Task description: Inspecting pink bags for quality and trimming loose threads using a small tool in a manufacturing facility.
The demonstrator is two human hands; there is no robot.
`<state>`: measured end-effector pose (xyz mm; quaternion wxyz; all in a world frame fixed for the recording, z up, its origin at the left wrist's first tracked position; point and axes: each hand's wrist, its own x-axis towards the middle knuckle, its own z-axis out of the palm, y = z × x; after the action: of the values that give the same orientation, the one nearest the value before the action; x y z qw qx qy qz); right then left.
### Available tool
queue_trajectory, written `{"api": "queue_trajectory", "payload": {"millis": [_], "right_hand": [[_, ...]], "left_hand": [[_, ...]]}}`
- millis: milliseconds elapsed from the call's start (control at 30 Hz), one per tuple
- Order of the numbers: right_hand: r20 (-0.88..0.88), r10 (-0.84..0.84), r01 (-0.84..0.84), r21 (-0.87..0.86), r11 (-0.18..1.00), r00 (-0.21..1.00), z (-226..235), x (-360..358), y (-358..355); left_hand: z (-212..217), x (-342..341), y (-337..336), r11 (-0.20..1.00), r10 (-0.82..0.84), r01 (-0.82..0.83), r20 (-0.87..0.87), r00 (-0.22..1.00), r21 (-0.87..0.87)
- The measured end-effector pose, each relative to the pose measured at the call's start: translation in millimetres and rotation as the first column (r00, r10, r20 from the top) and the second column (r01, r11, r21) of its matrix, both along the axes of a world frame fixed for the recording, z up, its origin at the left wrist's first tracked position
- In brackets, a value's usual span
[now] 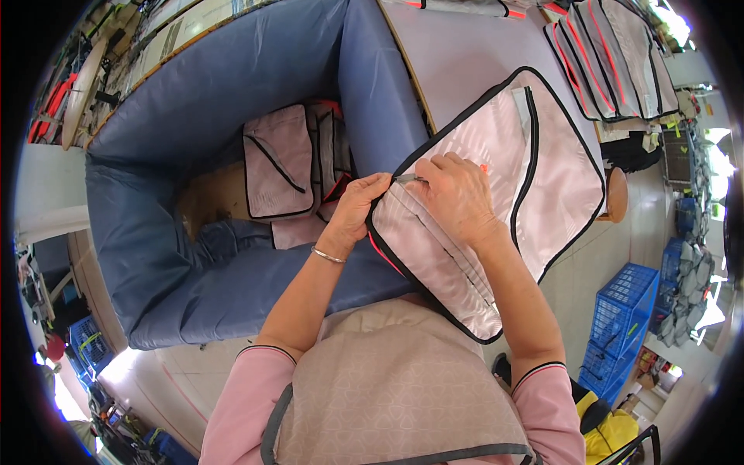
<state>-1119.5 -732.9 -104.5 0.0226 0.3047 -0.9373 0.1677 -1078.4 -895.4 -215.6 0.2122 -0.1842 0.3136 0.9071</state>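
Note:
A large pale grey-pink fabric bag [496,147] with black piped edges lies tilted across the table edge and in front of me. A black zip runs across it, and a second seam lies nearer to me. My left hand [358,203] pinches the bag's left corner between thumb and fingers. Close beside it, my right hand [459,195] is closed over the bag. From its fingers, a small metal tool [409,178], which looks like thread snips, points at that corner. A bit of orange shows at the hand's far side; the rest of the tool is hidden.
To the left stands a large bin lined with blue padded fabric [232,283], with several similar bags [279,159] inside. The pale table [465,46] carries a stack of bags [612,58] at the far right. Blue plastic crates [624,318] stand on the floor at right.

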Motion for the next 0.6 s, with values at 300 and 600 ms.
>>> {"api": "queue_trajectory", "payload": {"millis": [300, 600], "right_hand": [[0.023, 0.019, -0.02, 0.052, 0.998, 1.0, 10.0, -9.4, 2.1], [0.484, -0.491, 0.658, -0.273, 0.702, 0.724, -8.3, 22.6, 61.3]], "left_hand": [[-4.9, 0.6, -0.2, 1.0, -0.018, 0.018, -0.002, 1.0, 0.001], [8.9, 39.8, 9.1, 0.801, 0.295, -0.286, -0.067, 0.953, -0.526]]}}
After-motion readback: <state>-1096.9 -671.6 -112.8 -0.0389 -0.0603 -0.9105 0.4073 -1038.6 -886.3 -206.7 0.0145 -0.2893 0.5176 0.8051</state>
